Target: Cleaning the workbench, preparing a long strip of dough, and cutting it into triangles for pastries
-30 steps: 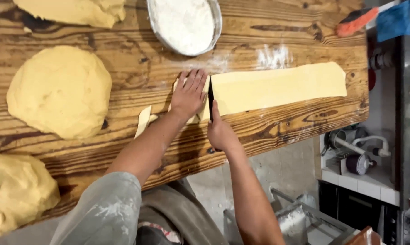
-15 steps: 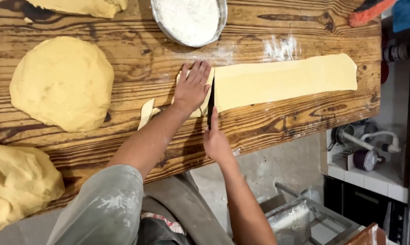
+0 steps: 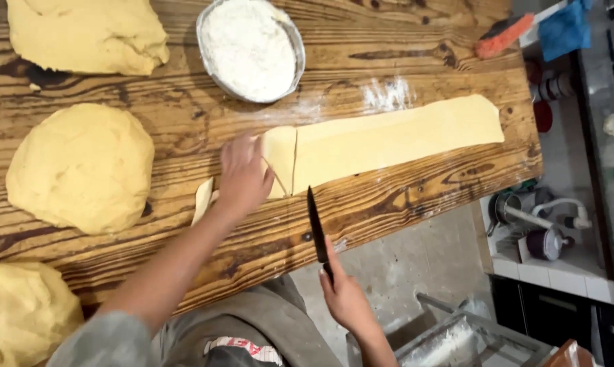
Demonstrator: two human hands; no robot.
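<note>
Since the earlier frames the knife [image 3: 315,224] has come off the dough and drawn back toward the table's near edge, leaving a cut across the dough strip [image 3: 388,139]. At far left, three big mounds of yellow dough sit on the wooden table [image 3: 402,197]: one at the top [image 3: 86,34], a rounded one in the middle [image 3: 81,166], and one at the bottom corner [image 3: 22,312]. A small trimmed sliver of dough [image 3: 202,200] lies just beside the left hand [image 3: 242,177]. That hand reaches forward on a long, nearly straight forearm, palm down, fingers spread flat and pressing on the cut-off end piece [image 3: 280,160] of the strip; it grips nothing, only rests on the dough. Above it stands a metal bowl of flour [image 3: 250,47]. Right of the cut, the long flat strip runs across the table toward its right end, with a dusting of flour just above it. The right hand [image 3: 344,295] is low, off the table's edge, its fingers closed around the knife handle, with the dark blade pointing up and away over the wood, clear of the strip. At upper right lie an orange brush [image 3: 504,35] and a blue cloth [image 3: 565,30].
</note>
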